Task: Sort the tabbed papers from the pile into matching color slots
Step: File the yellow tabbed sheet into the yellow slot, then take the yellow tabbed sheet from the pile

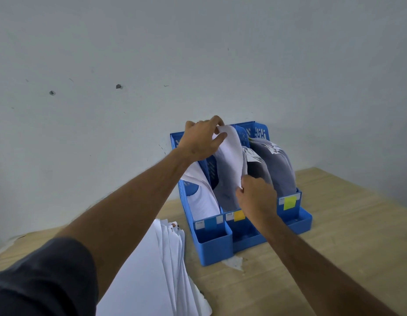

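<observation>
A blue file rack [215, 249] with several slots stands on the wooden table against the wall. Its slot fronts carry colour labels: blue [210, 223], orange-yellow [239, 215] and yellow-green [289, 202]. Curled white papers fill the slots. My left hand [201, 139] pinches the top edge of a white sheet [231, 156] standing in the orange-yellow slot. My right hand [257, 197] grips the same sheet's lower right edge, covering part of the rack front. A pile of white papers [161, 270] lies at the near left, with a small tab showing at its far corner.
The rack sits close to a pale wall [198, 53]. The wooden table [334, 258] stretches right and forward of the rack. A white scrap or worn patch [234, 262] lies on the table just in front of the rack.
</observation>
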### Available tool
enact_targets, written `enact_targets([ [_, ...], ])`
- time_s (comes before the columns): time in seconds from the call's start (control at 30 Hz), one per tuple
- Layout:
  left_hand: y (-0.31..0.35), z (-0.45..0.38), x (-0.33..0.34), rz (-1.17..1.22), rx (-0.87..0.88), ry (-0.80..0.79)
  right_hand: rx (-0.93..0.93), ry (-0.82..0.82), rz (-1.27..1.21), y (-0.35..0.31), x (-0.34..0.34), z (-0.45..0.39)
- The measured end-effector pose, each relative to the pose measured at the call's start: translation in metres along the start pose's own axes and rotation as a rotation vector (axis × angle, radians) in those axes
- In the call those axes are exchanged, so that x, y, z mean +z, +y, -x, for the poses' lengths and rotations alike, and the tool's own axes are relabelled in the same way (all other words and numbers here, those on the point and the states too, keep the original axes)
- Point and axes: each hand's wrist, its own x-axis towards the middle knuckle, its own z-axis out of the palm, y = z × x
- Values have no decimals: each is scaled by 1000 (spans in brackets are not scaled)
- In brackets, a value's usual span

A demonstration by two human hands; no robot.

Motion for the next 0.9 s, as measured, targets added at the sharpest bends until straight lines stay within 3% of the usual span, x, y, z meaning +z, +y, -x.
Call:
enact_targets([
  [0.1, -5, 5, 2, -19, 1, -95, 10, -84, -1, -3, 4, 8],
  [0.27, -12, 13, 8, -44, 28, -239, 35, 65, -73, 2, 4, 5],
  [0.4, -7, 14, 6, -42, 20, -169, 58, -8, -32, 3, 4, 4],
  [0.53, -8, 18, 5, -4, 12, -112, 47, 70, -177, -2, 0, 5],
  [0.7, -14, 31, 2, 75, -34, -248, -58, 100, -328, -20, -10, 10],
  [0.9, -33, 78, -25, 217, -63, -102, -233, 65, -520, -67, -14, 24],
])
